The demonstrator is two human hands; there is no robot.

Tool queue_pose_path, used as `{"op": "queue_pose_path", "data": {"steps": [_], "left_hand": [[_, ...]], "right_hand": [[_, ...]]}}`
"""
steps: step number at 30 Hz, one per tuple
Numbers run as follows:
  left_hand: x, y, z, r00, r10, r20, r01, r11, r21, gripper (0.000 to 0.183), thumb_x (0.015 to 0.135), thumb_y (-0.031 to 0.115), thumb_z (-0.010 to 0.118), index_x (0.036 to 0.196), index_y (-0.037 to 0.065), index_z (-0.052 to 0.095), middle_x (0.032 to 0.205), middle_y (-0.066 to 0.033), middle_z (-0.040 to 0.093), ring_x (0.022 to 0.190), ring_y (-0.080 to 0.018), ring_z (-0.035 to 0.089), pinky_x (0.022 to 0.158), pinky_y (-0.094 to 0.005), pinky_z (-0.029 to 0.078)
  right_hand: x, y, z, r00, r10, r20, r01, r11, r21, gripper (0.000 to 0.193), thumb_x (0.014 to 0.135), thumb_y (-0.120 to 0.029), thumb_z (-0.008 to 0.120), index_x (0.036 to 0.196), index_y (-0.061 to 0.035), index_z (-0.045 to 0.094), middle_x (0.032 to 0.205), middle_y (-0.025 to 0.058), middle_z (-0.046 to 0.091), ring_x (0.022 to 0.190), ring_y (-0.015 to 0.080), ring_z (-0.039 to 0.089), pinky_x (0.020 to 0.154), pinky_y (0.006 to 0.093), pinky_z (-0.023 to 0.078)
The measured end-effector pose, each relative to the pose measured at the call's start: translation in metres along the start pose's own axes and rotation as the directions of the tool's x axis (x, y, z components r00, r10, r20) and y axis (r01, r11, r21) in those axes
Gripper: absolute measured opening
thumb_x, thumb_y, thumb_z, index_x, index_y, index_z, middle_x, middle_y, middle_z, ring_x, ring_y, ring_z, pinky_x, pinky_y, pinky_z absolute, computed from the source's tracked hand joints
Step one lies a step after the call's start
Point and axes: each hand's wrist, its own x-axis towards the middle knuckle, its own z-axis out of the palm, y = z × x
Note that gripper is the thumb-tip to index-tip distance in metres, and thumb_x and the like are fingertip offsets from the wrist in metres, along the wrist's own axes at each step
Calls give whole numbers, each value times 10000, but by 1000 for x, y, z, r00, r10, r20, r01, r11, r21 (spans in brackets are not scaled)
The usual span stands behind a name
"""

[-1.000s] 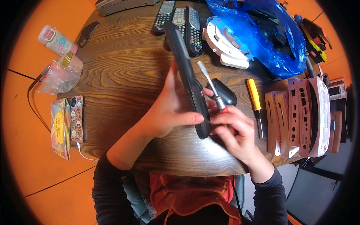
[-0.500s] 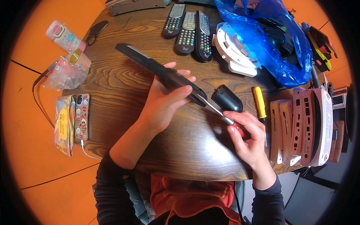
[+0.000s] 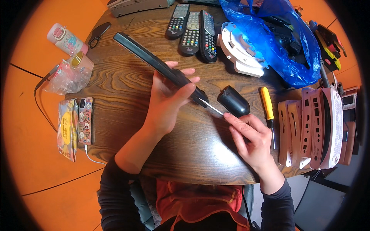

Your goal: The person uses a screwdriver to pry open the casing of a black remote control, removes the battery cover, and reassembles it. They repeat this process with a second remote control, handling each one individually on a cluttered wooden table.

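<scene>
My left hand [image 3: 163, 106] is closed around a long black remote control [image 3: 144, 56], tilted up off the table with its narrow edge facing me. My right hand [image 3: 254, 142] grips a screwdriver [image 3: 214, 109]; its handle is hidden by my fingers, while the thin metal shaft shows. The shaft's tip meets the near end of the remote, at its edge. Just beyond the shaft, a curved black cover piece [image 3: 234, 102] lies on the table. Right of it rests a second screwdriver [image 3: 266, 103] with a yellow handle.
Three remotes [image 3: 190, 34] lie at the back. Beside them are a round white plastic part [image 3: 241, 54] and a blue plastic bag [image 3: 304, 65]. White router-like boxes [image 3: 329, 127] stand at right. At left are a phone [image 3: 85, 121], a packet [image 3: 68, 131] and a bottle [image 3: 65, 38].
The remote in my left hand has rolled so its edge shows more, and its far end has shifted slightly left and up. My right hand has moved slightly left, covering the screwdriver's red handle.
</scene>
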Motion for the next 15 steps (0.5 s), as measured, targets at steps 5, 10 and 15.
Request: {"op": "queue_pose_path", "data": {"steps": [5,10,15], "left_hand": [[2,-3,2,994,106,-38,-95,969,229,614,749,-72,619,1242,87,288,1150,-142,469,1055,-216,510,886,-325,450],[-1,-1,5,987,141,-71,-115,950,291,643,692,-54,694,1189,62,304,1069,-91,485,972,-146,504,853,-277,458],[0,4,5,986,135,-99,-96,941,326,592,704,-63,680,1157,45,316,1066,-84,470,974,-142,500,835,-253,462]], "right_hand": [[-3,0,5,1000,-10,22,12,991,-131,376,707,39,647,1056,-100,654,735,74,570,589,165,581,522,255,480],[-5,-3,15,997,-74,15,75,975,-208,400,715,26,653,1092,-104,632,713,72,548,570,183,569,514,270,480],[-1,-6,26,998,46,-35,-45,999,22,302,783,-56,620,1082,-98,624,642,76,520,501,194,550,457,299,457]]}}
